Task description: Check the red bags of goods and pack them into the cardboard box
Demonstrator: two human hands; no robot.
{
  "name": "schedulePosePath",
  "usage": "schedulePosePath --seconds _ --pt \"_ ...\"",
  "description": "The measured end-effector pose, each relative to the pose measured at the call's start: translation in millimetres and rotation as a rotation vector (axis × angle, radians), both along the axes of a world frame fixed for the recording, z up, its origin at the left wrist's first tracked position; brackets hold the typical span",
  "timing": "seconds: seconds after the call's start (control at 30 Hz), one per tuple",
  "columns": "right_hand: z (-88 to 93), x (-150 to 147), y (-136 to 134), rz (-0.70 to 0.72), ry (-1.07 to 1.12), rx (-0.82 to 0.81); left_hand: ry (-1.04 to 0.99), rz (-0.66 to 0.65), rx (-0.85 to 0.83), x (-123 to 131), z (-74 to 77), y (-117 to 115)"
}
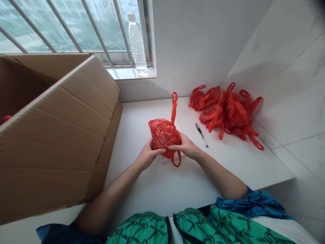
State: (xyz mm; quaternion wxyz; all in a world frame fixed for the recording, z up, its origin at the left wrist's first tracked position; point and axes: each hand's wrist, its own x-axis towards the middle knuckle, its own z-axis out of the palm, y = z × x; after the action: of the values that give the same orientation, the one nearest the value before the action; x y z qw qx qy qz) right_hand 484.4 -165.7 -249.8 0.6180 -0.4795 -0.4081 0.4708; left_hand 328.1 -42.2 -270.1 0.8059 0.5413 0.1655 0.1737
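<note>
A white worktop [157, 183] is taken up at the far right by a heap of red plastic bags [225, 112], with 1 black pen [201, 135] laid just left of it and a cardboard box [58, 128] placed along the left side.

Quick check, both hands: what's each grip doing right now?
Left hand: closed, holding a red plastic bag.
Right hand: closed, holding the same bag.

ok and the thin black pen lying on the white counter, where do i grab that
Pinch the thin black pen mid-barrel from above, coming from the near side with the right hand. It lies flat and diagonal on the white counter, slim enough for fingertips, with red plastic bags beyond it.
</note>
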Motion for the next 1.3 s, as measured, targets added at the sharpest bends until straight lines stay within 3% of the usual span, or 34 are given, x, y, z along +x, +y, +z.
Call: schedulePosePath --seconds 0.1,0.2,0.3,0.43,0.5,0.67,0.87,1.0,1.17,1.3 --pt "0.1 2.4 -2.1 -0.079 -0.142 -0.003 0.009 0.041 0.128 -0.8 -4.0 1.3" --pt "6.4 7.7 -8.8 -0.197 -0.305 0.05 0.017 0.111 0.417 -1.2 -9.7 7.1" --pt "14.4 15.6 -16.6 -0.255 -0.437 0.083 0.061 0.271 0.591 0.0 -17.0 17.0" --pt "14.9 23.9 -18.9 -0.1 -0.62 0.048 0.13 0.58 0.601 1.5 -24.3 29.5" --pt "9.9 24.6 -16.2 -0.07 -0.609 0.007 0.127 0.642 0.63 0.5 -23.4 32.0" --pt "-0.6 15.2 -8.6 -0.228 -0.683 0.048 0.085 0.556 0.955 -7.3 -6.8 27.6" --pt "-0.3 -4.9 -6.4 -0.308 -1.186 0.177 -0.003 0.359 1.368 -14.9 7.5 33.7" --pt "0.8 -3.1 -6.3 -0.419 -1.335 0.167 0.033 0.172 1.368 -12.3 8.7 40.1" --pt "6.8 9.2 -8.6 -0.571 -1.333 0.22 0.125 0.095 1.363 -0.9 22.4 30.7" --pt "4.9 13.2 -7.6 -0.586 -1.301 0.211 0.189 0.021 1.343 8.7 31.9 21.0"
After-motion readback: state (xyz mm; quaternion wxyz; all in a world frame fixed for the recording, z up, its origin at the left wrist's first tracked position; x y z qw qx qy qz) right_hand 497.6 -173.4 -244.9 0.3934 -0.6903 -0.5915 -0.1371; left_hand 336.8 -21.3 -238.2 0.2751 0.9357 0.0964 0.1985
